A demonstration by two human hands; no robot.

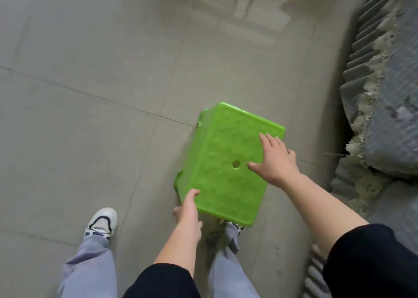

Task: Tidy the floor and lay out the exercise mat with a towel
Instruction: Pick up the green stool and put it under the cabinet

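Observation:
A bright green plastic stool (226,159) with a small round hole in its seat is below me, over the grey tiled floor (90,94). My left hand (188,205) grips its near left corner, thumb on top and fingers under the rim. My right hand (274,159) lies on the seat's right side, with some fingers curled over the right edge. The stool looks slightly tilted; I cannot tell whether it touches the floor. No exercise mat or towel is in view.
A grey sofa (389,107) with a ribbed base and a fringed cover runs along the right edge. My two feet in white sneakers (101,224) stand just behind the stool. Bare tiles stretch away to the left and ahead.

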